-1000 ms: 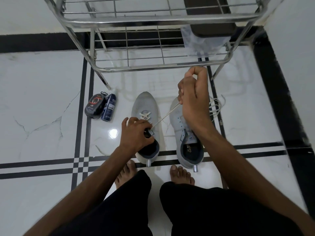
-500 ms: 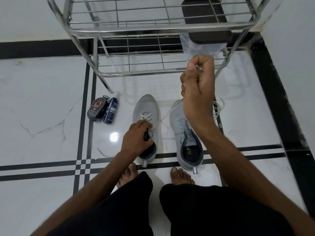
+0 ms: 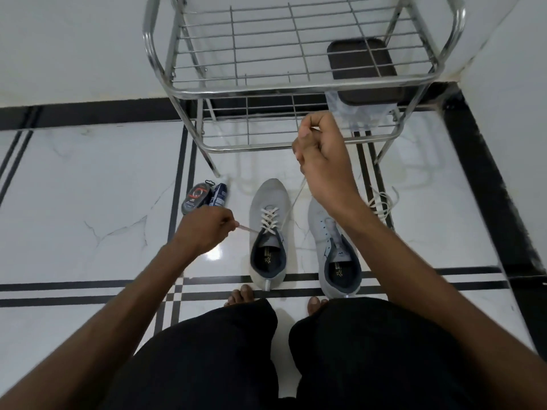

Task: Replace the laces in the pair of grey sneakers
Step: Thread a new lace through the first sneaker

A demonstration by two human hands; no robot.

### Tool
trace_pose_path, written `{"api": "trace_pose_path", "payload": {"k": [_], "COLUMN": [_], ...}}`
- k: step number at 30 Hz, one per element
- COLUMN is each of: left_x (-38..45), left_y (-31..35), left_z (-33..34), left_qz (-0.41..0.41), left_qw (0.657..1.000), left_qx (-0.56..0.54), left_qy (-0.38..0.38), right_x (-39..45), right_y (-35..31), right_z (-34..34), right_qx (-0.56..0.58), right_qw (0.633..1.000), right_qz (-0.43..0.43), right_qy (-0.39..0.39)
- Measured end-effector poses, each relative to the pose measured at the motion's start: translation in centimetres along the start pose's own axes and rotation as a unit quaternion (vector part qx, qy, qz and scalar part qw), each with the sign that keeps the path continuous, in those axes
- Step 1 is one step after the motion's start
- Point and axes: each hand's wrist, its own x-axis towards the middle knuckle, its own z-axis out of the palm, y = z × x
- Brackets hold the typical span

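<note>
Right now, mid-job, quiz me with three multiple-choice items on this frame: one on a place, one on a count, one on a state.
1. Where does the loose lace lie?
A. On the floor, right of the right sneaker
B. Inside the left sneaker
C. On the rack

2. How many sneakers have a lace crossed through the eyelets?
A. None
B. One
C. Two

3. What is the left hand doing?
A. Resting flat on the floor
B. Pinching a lace end
C. Holding a bottle

Answers:
1 A: it is bunched on the tile beside the right sneaker.
2 B: only the left sneaker shows white crossings.
3 B: its fingers pinch the lace end running sideways from the shoe, while the right hand pulls the other end up.
</note>
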Motion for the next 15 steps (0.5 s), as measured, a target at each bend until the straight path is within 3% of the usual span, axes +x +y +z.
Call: {"api": "trace_pose_path", "payload": {"k": [4, 11, 15], "left_x": [-0.8, -1.7, -2.2], "left_y": [2.4, 4.8, 6.1], "left_z": [-2.4, -5.8, -10.9], "left_qz": [0.048, 0.06, 0.08], "left_qw": [0.994, 0.993, 0.99], "left_qx": [0.084, 0.083, 0.071], "left_qy": [0.05, 0.066, 0.092], "right_x": [-0.7, -1.7, -1.3], "right_y": [-1.5, -2.3, -2.5], "right_z": [0.7, 0.9, 0.6], "right_qx": [-0.025, -0.064, -0.009], "right_qw": [0.999, 0.993, 0.996], "right_qz": [-0.016, 0.008, 0.045], "right_qy": [-0.039, -0.094, -0.075]}}
